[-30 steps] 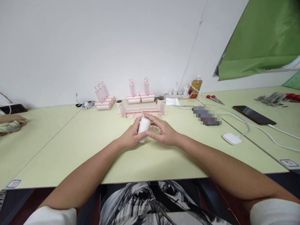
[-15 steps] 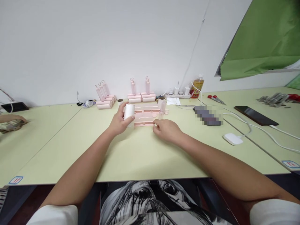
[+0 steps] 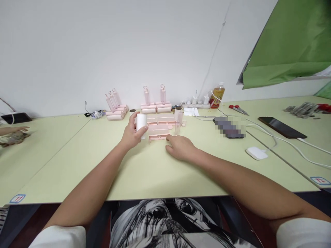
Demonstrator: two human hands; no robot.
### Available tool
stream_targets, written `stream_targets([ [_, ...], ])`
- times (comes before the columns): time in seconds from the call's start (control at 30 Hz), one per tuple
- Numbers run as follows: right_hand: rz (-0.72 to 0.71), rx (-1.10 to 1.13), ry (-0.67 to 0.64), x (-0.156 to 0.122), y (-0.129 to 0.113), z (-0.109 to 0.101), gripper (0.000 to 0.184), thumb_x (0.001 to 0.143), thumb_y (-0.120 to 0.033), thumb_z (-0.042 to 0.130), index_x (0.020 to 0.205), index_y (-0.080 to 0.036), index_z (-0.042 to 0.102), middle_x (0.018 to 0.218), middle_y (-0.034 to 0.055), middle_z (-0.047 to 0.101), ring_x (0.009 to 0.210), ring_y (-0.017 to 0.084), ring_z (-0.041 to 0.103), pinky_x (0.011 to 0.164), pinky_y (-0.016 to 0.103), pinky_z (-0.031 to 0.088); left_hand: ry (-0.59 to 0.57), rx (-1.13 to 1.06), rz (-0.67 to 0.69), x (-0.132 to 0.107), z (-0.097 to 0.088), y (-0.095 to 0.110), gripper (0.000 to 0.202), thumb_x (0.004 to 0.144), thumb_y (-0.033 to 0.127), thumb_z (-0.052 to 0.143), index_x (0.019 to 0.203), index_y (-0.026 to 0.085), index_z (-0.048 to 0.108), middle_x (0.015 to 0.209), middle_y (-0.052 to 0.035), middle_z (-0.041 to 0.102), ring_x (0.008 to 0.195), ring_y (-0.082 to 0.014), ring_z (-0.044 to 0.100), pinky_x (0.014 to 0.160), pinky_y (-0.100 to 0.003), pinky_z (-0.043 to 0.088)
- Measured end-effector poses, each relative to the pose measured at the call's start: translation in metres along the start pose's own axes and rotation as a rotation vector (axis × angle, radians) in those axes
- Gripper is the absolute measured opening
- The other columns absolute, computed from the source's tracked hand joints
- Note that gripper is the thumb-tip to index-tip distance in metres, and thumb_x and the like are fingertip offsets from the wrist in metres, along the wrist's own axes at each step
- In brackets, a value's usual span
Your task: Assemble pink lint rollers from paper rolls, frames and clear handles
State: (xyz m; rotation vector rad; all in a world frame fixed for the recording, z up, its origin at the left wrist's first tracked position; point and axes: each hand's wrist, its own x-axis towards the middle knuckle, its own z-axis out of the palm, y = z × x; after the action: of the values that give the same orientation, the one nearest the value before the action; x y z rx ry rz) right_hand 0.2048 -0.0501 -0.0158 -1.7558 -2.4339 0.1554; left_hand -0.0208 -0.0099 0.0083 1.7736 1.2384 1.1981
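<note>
My left hand is closed round a white lint roller refill, held upright above the table. My right hand pinches the right end of a pink lint roller cover, a long shallow piece lying slightly aslant. Just behind it lie clear and pink cover parts in rows. Beyond my right fingers stands a clear pinkish handle, with a brown-cored paper roll behind it. Another roll's core shows past my left fingertips.
Finished-looking pink lint rollers with upright handles line the wall, with another group to their left. To the right are a power strip, a drink bottle, phones and cables. A co-worker's hand is at far left.
My right hand has drawn the pink cover slightly toward me and left, turning it aslant. My left hand has shifted a little left with the white refill, now more upright.
</note>
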Motion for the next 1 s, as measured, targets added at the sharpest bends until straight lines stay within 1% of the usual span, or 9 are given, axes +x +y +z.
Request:
stream_targets([
  [0.07, 0.004, -0.012, 0.013, 0.0, 0.0, -0.001, 0.036, 0.091, -0.032, 0.043, 0.122, -0.017, 0.052, 0.096, 0.0123, 0.07, 0.085, 0.028, 0.064, 0.061, 0.032, 0.038, 0.009, -0.008, -0.008, 0.001, 0.001, -0.001, 0.077, 0.077, 0.041, 0.066, 0.144, 0.029, 0.03, 0.09, -0.0044, 0.067, 0.047, -0.0101, 0.054, 0.036, -0.019, 0.042],
  [0.13, 0.013, -0.034, 0.001, 0.0, 0.001, -0.001, 0.038, 0.09, -0.032, 0.043, 0.124, -0.017, 0.052, 0.096, 0.0124, 0.069, 0.085, 0.028, 0.064, 0.061, 0.032, 0.038, 0.015, -0.019, -0.013, 0.002, 0.001, -0.002, 0.078, 0.078, 0.042, 0.066, 0.145, 0.029, 0.029, 0.091, -0.005, 0.067, 0.048, -0.0108, 0.055, 0.037, -0.019, 0.042],
  [0.3, 0.005, -0.063, 0.004, 0.003, 0.003, 0.003, 0.028, 0.089, -0.031, 0.043, 0.105, -0.016, 0.06, 0.1, 0.0138, 0.068, 0.085, 0.028, 0.064, 0.062, 0.032, 0.038, 0.027, -0.049, -0.021, 0.003, 0.001, -0.004, 0.08, 0.078, 0.044, 0.067, 0.145, 0.029, 0.028, 0.087, -0.0043, 0.065, 0.046, -0.0103, 0.053, 0.037, -0.019, 0.04],
  [0.37, -0.016, -0.047, 0.012, 0.002, 0.002, 0.003, 0.024, 0.089, -0.03, 0.042, 0.095, -0.017, 0.061, 0.096, 0.0123, 0.068, 0.082, 0.026, 0.063, 0.061, 0.032, 0.036, 0.028, -0.042, -0.027, 0.002, 0.001, -0.004, 0.079, 0.078, 0.045, 0.067, 0.145, 0.029, 0.028, 0.085, -0.0036, 0.064, 0.045, -0.0104, 0.052, 0.038, -0.02, 0.039],
  [0.47, -0.077, 0.011, 0.027, 0.0, 0.0, 0.003, 0.019, 0.089, -0.027, 0.044, 0.089, -0.018, 0.061, 0.09, 0.0091, 0.069, 0.08, 0.024, 0.061, 0.059, 0.03, 0.033, 0.022, -0.031, -0.026, 0.002, 0.001, -0.003, 0.079, 0.078, 0.045, 0.066, 0.144, 0.028, 0.027, 0.085, -0.0036, 0.062, 0.048, -0.0114, 0.053, 0.039, -0.02, 0.04],
  [0.6, -0.126, 0.081, 0.043, -0.003, -0.004, 0.002, 0.014, 0.087, -0.024, 0.047, 0.092, -0.019, 0.06, 0.086, 0.007, 0.068, 0.08, 0.022, 0.059, 0.059, 0.028, 0.032, -0.001, -0.012, -0.037, 0.002, 0.002, -0.004, 0.075, 0.078, 0.044, 0.065, 0.142, 0.028, 0.029, 0.085, -0.0028, 0.062, 0.051, -0.012, 0.056, 0.039, -0.02, 0.043],
  [0.77, -0.098, 0.142, 0.013, 0.001, 0.0, 0.005, 0.023, 0.087, -0.035, 0.053, 0.101, -0.017, 0.059, 0.092, 0.0088, 0.067, 0.077, 0.021, 0.058, 0.058, 0.027, 0.032, -0.047, 0.023, -0.094, 0.001, 0.005, -0.005, 0.071, 0.079, 0.045, 0.064, 0.139, 0.027, 0.032, 0.082, -0.0013, 0.06, 0.055, -0.0133, 0.058, 0.039, -0.02, 0.045],
  [0.9, -0.132, 0.191, 0.018, 0.006, 0.005, 0.009, 0.012, 0.082, -0.02, 0.055, 0.093, -0.018, 0.059, 0.084, 0.0056, 0.066, 0.075, 0.018, 0.055, 0.06, 0.025, 0.031, -0.097, 0.066, -0.135, 0.001, 0.006, -0.005, 0.067, 0.081, 0.045, 0.062, 0.137, 0.027, 0.031, 0.089, -0.0027, 0.06, 0.056, -0.0121, 0.058, 0.042, -0.02, 0.047],
  [1.0, -0.188, 0.272, 0.065, 0.006, 0.005, 0.01, 0.013, 0.079, -0.014, 0.054, 0.09, -0.018, 0.058, 0.076, 0.0024, 0.062, 0.07, 0.016, 0.052, 0.06, 0.024, 0.03, -0.147, 0.071, -0.165, 0.002, 0.006, -0.008, 0.064, 0.082, 0.046, 0.06, 0.135, 0.027, 0.03, 0.094, -0.0041, 0.06, 0.059, -0.0124, 0.059, 0.044, -0.021, 0.048],
])
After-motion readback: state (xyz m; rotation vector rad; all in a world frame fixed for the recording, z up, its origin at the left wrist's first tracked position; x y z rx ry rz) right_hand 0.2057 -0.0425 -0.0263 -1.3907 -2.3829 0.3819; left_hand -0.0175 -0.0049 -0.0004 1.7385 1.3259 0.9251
